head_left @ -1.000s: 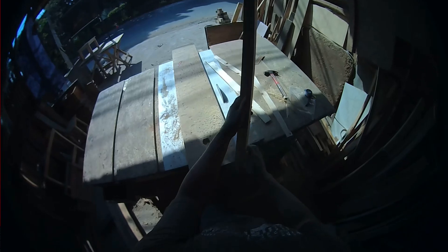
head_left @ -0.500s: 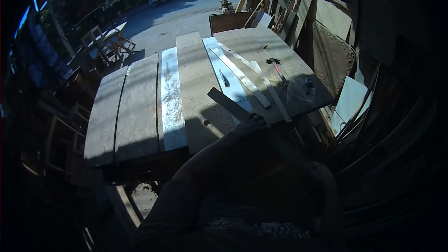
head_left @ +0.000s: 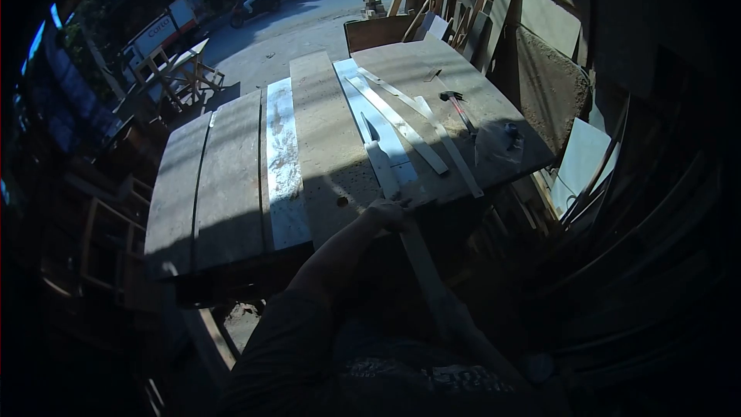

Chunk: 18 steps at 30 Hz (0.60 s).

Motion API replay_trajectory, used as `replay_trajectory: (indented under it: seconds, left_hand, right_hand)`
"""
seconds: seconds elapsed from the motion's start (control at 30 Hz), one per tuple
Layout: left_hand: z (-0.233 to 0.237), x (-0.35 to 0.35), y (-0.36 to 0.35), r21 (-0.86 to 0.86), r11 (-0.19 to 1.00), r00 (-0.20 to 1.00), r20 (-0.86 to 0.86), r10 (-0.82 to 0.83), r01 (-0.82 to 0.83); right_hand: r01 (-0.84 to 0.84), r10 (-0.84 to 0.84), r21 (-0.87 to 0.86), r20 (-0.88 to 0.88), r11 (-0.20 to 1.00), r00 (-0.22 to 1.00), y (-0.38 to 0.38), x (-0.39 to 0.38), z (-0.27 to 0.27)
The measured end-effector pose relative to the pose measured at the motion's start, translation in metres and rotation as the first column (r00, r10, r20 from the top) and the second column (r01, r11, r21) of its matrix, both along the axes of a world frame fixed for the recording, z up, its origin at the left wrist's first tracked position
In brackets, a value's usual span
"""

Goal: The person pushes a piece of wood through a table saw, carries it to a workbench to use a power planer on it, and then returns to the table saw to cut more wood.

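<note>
**One long wood strip (head_left: 384, 167) flat by the blade (head_left: 369, 127)**

Left hand (head_left: 386, 213) is closed around the wood strip. The strip lies slanted on the dusty plank surface (head_left: 231, 177), its far end just beside the thin dark blade. Right hand (head_left: 457, 320) sits in deep shade, so I cannot tell its grip. Best to press the smooth, pale strip flat and keep fingers off the blade.

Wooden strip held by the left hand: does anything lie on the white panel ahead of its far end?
Only the dark slot, right at the tip of the wooden strip. Two loose slats and the hammer lie to the right, clear of it.
</note>
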State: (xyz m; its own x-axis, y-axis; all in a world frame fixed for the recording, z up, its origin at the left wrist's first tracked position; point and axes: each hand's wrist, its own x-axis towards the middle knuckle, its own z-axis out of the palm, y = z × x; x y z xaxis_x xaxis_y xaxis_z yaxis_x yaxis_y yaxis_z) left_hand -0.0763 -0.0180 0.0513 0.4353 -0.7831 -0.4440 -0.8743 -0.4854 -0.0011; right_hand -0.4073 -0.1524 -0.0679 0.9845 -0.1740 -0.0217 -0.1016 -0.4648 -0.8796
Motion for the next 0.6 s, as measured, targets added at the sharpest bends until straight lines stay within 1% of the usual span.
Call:
replay_trajectory:
  seconds: [0.03,0.07,0.13,0.17,0.2,0.27,0.3,0.37,0.4,0.47,0.5,0.57,0.6]
  left_hand:
    - [-0.002,0.003,0.003,-0.101,0.991,0.996,-0.048,0.079,-0.084]
    - [-0.004,0.005,0.003,-0.1,0.991,0.996,-0.046,0.08,-0.085]
    - [0.013,-0.008,0.002,-0.03,0.989,0.989,0.024,0.148,-0.148]
    - [0.014,-0.008,0.002,-0.031,0.988,0.988,0.023,0.15,-0.149]
    - [0.015,-0.007,0.001,-0.026,0.985,0.985,0.02,0.169,-0.169]
    - [0.015,-0.005,0.002,-0.018,0.982,0.982,0.014,0.187,-0.187]
    - [0.016,-0.004,0.002,-0.028,0.98,0.981,0.011,0.195,-0.195]
    - [0.015,0.0,0.002,-0.037,0.979,0.979,0.01,0.202,-0.201]
    - [0.012,0.001,0.002,-0.05,0.977,0.978,0.006,0.208,-0.208]
    - [0.008,0.002,0.002,-0.061,0.975,0.977,0.004,0.213,-0.213]
    - [0.008,0.002,0.001,-0.079,0.971,0.974,0.001,0.227,-0.227]
    - [0.002,0.001,0.002,-0.095,0.966,0.97,-0.003,0.241,-0.24]
    - [-0.004,0.0,0.003,-0.173,0.948,0.962,0.008,0.274,-0.268]
  right_hand:
    - [0.007,-0.007,-0.006,-0.044,1.0,0.999,0.004,0.007,0.0]
    - [0.013,-0.014,-0.013,-0.088,1.0,0.996,0.007,0.013,0.001]
    - [0.028,-0.029,-0.019,-0.075,0.999,0.997,0.013,0.022,-0.002]
    - [0.045,-0.046,-0.027,-0.058,0.999,0.997,0.014,0.026,-0.003]
    - [0.043,-0.045,-0.027,-0.058,0.999,0.997,0.017,0.031,0.007]
    - [0.063,-0.057,0.131,-0.054,0.989,0.997,0.021,0.035,0.034]
    - [0.065,-0.058,0.132,-0.054,0.989,0.997,0.02,0.036,0.033]
    - [0.067,-0.057,0.067,-0.143,0.996,0.988,0.019,0.041,0.03]
    - [0.068,-0.057,0.068,-0.143,0.995,0.988,0.02,0.042,0.037]
    - [0.115,-0.069,0.151,-0.282,0.982,0.957,0.023,0.045,0.052]
    - [0.115,-0.069,0.152,-0.281,0.982,0.957,0.023,0.047,0.049]
    - [0.097,-0.079,0.073,-0.216,0.993,0.973,0.022,0.05,0.037]
    - [0.097,-0.079,0.074,-0.216,0.993,0.973,0.022,0.053,0.033]
